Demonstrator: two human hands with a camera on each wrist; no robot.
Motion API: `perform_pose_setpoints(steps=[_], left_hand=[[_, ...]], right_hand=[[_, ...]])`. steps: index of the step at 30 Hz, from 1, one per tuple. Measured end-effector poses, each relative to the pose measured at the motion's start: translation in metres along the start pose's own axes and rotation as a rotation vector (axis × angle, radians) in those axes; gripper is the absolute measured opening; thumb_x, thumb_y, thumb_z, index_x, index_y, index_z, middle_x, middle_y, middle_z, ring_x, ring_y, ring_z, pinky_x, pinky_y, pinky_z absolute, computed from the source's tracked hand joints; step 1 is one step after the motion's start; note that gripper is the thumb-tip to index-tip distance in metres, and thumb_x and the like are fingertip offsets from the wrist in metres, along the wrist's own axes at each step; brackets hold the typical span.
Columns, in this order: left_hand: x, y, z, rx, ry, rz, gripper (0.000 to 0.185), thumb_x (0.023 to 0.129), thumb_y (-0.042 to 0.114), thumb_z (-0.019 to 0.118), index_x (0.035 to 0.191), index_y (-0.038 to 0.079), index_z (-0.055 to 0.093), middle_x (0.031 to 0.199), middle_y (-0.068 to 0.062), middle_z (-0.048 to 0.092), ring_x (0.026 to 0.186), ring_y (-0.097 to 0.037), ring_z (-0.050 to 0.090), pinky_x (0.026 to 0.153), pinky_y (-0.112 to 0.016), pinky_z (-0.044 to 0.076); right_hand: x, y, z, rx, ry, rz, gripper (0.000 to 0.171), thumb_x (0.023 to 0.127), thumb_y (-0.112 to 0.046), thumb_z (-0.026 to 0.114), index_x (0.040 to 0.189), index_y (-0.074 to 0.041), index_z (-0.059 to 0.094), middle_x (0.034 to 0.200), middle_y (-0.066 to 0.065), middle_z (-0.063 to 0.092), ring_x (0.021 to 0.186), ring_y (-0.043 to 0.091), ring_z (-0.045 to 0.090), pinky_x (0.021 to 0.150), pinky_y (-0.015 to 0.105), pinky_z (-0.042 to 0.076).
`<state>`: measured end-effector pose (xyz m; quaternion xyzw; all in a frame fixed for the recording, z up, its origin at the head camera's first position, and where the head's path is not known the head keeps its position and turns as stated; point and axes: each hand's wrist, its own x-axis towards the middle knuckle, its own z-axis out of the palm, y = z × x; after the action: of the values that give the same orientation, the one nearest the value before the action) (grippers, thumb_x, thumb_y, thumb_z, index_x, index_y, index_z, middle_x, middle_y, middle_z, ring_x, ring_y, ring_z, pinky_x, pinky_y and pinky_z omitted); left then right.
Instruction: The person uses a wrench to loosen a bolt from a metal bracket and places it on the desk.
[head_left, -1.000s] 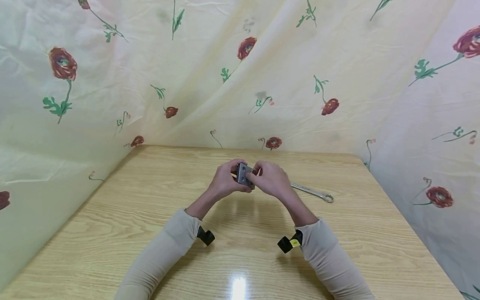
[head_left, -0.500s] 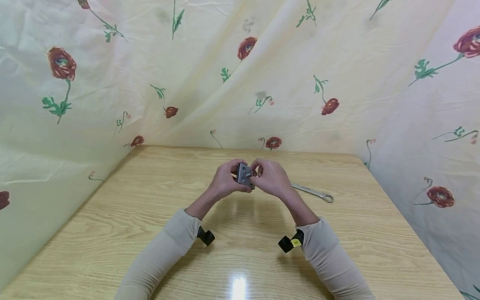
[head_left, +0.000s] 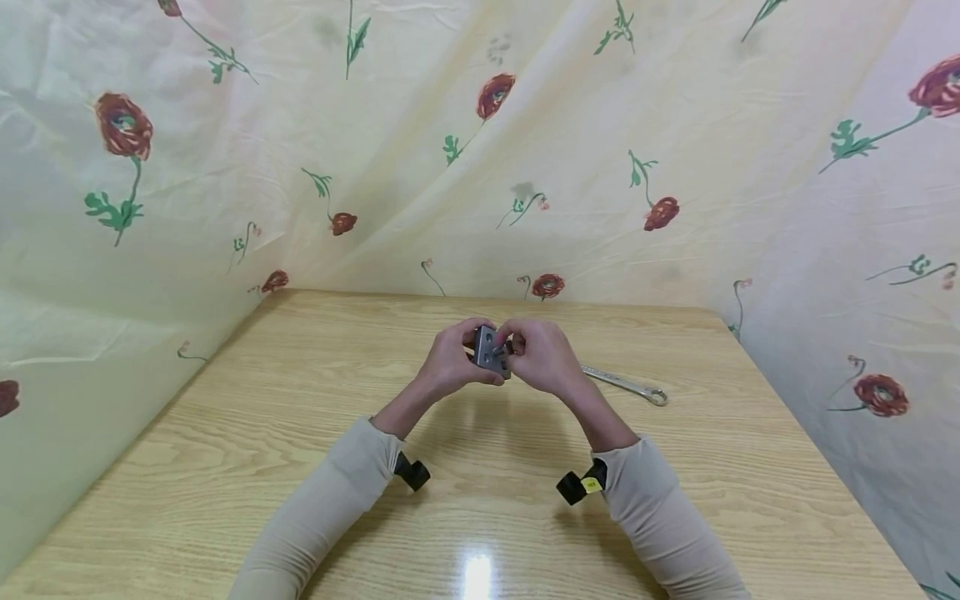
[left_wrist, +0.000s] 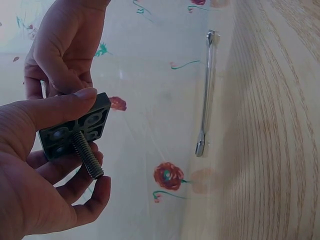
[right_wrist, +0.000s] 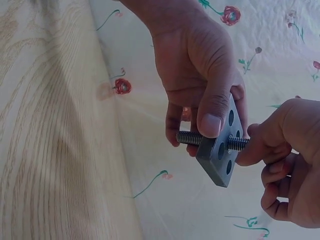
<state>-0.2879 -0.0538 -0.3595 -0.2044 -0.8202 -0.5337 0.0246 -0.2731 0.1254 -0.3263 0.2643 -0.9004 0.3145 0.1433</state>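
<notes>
Both hands are raised a little above the wooden surface (head_left: 300, 433), close together near its middle. The left hand (head_left: 448, 367) grips a small grey metal plate (head_left: 487, 350) with round holes; the thumb lies across one face of the plate and the other fingers are curled behind it. A threaded bolt (right_wrist: 189, 138) passes through one of the holes, so its thread shows on both sides of the plate (this is clearest in the right wrist view). The right hand (head_left: 543, 357) pinches the end of the bolt on its side of the plate with curled fingers; the head of the bolt is hidden under the fingertips. In the left wrist view the free end of the bolt (left_wrist: 88, 159) stands out from the plate (left_wrist: 75, 127) above the left fingers.

A silver spanner (head_left: 624, 384) lies flat on the surface just to the right of the right hand, not touching it. Behind and around the surface hangs a pale cloth (head_left: 525, 125) with red flowers.
</notes>
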Motion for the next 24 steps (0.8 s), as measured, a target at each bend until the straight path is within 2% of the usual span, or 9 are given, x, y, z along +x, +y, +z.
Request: perform_pose_setpoints(steps=[5,7,10,12,15,18,21,24], left_hand=[[0.0001,0.0002,0.0,0.004,-0.001,0.006,0.07,0.063,0.005,0.093,0.126,0.011,0.062,0.113,-0.014,0.074,0.101,-0.025,0.065,0.088,-0.036,0.052],[0.0,0.0003,0.0,0.009,0.0,0.005,0.07,0.063,0.005,0.093,0.126,0.011,0.062,0.113,-0.014,0.074,0.101,-0.025,0.065,0.089,-0.037,0.052],[-0.0003,0.0005,0.0002,0.014,0.002,-0.004,0.071,0.063,0.005,0.093,0.127,0.011,0.062,0.114,-0.014,0.073,0.102,-0.025,0.066,0.09,-0.038,0.052],[-0.0007,0.0007,0.0003,0.016,0.004,-0.013,0.072,0.064,0.005,0.093,0.128,0.012,0.061,0.114,-0.014,0.073,0.103,-0.025,0.066,0.089,-0.039,0.053],[-0.0009,0.0013,0.0011,0.018,0.006,-0.024,0.073,0.064,0.004,0.093,0.129,0.012,0.061,0.116,-0.014,0.072,0.104,-0.026,0.066,0.089,-0.04,0.054],[-0.0012,0.0023,0.0017,0.018,0.008,-0.032,0.074,0.064,0.004,0.092,0.131,0.012,0.06,0.117,-0.014,0.072,0.106,-0.026,0.065,0.09,-0.041,0.055],[-0.0014,0.0026,0.0017,0.023,0.012,-0.032,0.075,0.064,0.004,0.093,0.131,0.012,0.06,0.118,-0.014,0.072,0.106,-0.027,0.065,0.091,-0.041,0.055],[-0.0015,0.003,0.0012,0.027,0.013,-0.023,0.076,0.064,0.005,0.093,0.132,0.012,0.06,0.119,-0.014,0.071,0.106,-0.027,0.065,0.09,-0.041,0.055]], right_hand=[[-0.0004,0.001,0.0,-0.009,-0.001,-0.058,0.018,0.08,0.009,0.065,0.086,-0.007,0.072,0.062,-0.002,0.044,0.056,0.011,0.035,0.057,0.026,0.03],[-0.0009,0.0012,-0.0012,0.014,-0.007,-0.055,0.019,0.079,0.009,0.065,0.087,-0.007,0.071,0.062,-0.003,0.043,0.056,0.011,0.035,0.057,0.026,0.03],[-0.0008,0.0019,-0.0039,0.071,0.011,0.002,0.017,0.08,0.001,0.065,0.094,-0.007,0.069,0.062,-0.004,0.041,0.055,0.012,0.035,0.056,0.026,0.029],[-0.0007,0.002,-0.006,0.093,0.036,0.078,0.013,0.086,-0.011,0.067,0.098,-0.007,0.068,0.061,-0.003,0.04,0.053,0.013,0.035,0.053,0.026,0.028],[0.0001,0.003,-0.0083,0.052,0.039,0.209,0.031,0.095,-0.039,0.063,0.098,-0.009,0.067,0.065,0.0,0.05,0.054,0.015,0.042,0.051,0.027,0.032],[0.0,0.0043,-0.0085,-0.021,-0.055,0.321,0.058,0.097,-0.063,0.046,0.096,-0.011,0.071,0.077,0.005,0.064,0.06,0.017,0.051,0.051,0.028,0.037],[-0.0006,0.0062,-0.006,-0.042,-0.152,0.368,0.075,0.097,-0.072,0.032,0.085,-0.011,0.073,0.078,0.006,0.069,0.061,0.018,0.054,0.051,0.029,0.038],[-0.0008,0.0065,-0.0026,-0.027,-0.177,0.375,0.079,0.097,-0.074,0.027,0.073,-0.011,0.069,0.069,0.004,0.066,0.056,0.017,0.053,0.049,0.029,0.037]])
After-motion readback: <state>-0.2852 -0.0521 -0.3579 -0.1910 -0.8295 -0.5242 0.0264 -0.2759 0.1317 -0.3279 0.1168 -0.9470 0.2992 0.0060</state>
